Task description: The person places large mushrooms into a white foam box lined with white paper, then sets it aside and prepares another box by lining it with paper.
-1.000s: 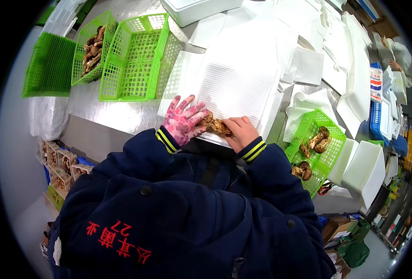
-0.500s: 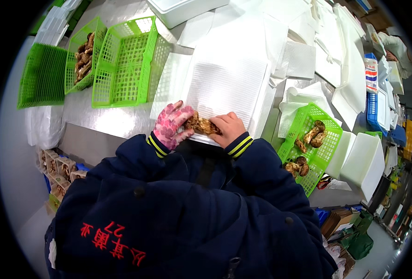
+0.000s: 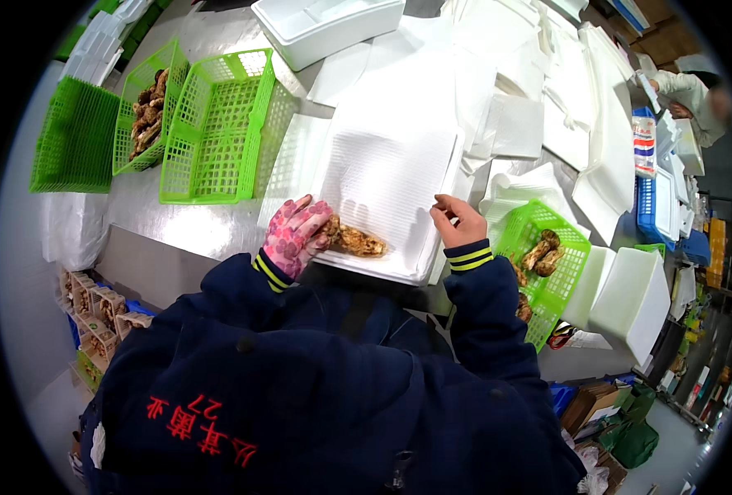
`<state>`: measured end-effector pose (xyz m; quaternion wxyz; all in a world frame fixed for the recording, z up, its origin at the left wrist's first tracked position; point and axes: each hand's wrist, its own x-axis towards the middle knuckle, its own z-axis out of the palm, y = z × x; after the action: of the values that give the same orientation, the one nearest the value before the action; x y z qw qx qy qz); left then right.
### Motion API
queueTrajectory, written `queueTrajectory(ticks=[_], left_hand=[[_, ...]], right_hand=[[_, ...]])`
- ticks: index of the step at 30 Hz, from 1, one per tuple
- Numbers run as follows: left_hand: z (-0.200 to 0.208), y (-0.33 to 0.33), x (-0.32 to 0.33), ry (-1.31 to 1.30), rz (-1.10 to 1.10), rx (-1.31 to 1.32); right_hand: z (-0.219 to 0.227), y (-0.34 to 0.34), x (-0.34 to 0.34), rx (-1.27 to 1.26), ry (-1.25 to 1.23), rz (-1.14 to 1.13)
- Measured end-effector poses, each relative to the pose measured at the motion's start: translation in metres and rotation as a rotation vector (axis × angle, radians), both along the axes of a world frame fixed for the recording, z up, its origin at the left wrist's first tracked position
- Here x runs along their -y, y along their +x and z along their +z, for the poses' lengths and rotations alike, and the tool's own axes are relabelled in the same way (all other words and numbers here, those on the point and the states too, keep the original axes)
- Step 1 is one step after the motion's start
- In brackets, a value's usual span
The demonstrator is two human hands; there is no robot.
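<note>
A brown-and-cream mushroom [image 3: 358, 241] lies along the near edge of a white paper-lined tray [image 3: 387, 177]. My left hand [image 3: 294, 233], in a pink flowered glove, has its fingers round the mushroom's left end and partly hides it. Bare and apart from the mushroom, my right hand [image 3: 458, 221] is over the tray's right edge, its fingers apart and nothing in them. Close to my right forearm, a green basket [image 3: 566, 272] holds several more mushrooms [image 3: 543, 252].
Left of the tray are a green basket [image 3: 221, 124], another basket with mushrooms [image 3: 148, 114] and a nested green stack [image 3: 70, 136]. A white foam box [image 3: 330, 31] is at the back. White sheets [image 3: 560, 91] cover the right side. A person [image 3: 696, 101] works far right.
My right hand has let go of the mushroom and moved right to the tray's edge. The left hand stays at the mushroom's left end. The view has shifted slightly.
</note>
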<state>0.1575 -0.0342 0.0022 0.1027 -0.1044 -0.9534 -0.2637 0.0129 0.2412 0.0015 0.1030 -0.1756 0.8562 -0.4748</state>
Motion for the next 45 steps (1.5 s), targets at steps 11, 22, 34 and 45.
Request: queueTrajectory(ticks=[11,22,34,45], left_hand=[[0.002,0.009,0.006,0.034,0.087,0.007],[0.014,0.004,0.004,0.123,0.257,-0.038],[0.003,-0.007,-0.003,0.027,0.099,0.097],[-0.016,0.001,-0.003,0.003,0.004,0.122]], right_hand=[[0.007,0.01,0.056,-0.172,0.073,0.466],[0.003,0.035,0.082,0.434,-0.044,0.404],[-0.009,0.052,0.056,-0.195,0.186,0.476],[-0.021,0.055,0.053,-0.226,0.213,0.508]])
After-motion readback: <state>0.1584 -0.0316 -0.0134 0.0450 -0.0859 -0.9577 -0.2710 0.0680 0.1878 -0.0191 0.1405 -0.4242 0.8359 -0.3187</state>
